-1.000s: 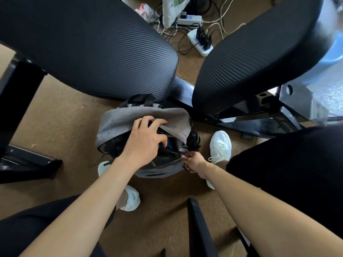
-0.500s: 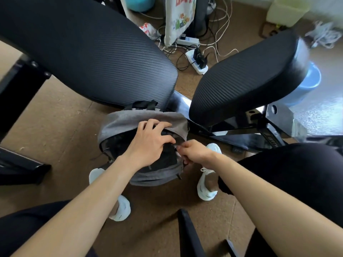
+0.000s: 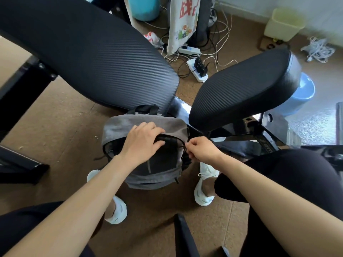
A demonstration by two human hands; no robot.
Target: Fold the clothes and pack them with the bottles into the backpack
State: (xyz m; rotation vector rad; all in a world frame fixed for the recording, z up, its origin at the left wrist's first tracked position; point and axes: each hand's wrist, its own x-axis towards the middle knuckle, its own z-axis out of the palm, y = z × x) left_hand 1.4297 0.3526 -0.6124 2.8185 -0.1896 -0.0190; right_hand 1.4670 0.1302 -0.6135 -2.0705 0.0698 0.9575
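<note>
Seemingly the mid-frame backpack point(image 3: 148, 175) is being closed: top gripped by the left hand point(image 3: 143, 143), zipper point(image 3: 178, 139) pinched by the right hand point(image 3: 201, 152); steady pulling is needed next.

Both forearms bare, reaching forward and down, converging. Left hand point(image 3: 143, 141) palm-down on the backpack point(image 3: 118, 129): fingers curled over the top flap, thumb under its edge, gripping it. Right hand point(image 3: 202, 151) just beside the left, not touching it, knuckles up, fingertips bunched in a pinch at the backpack's right rim; the piece pinched is too small to make out.
</note>
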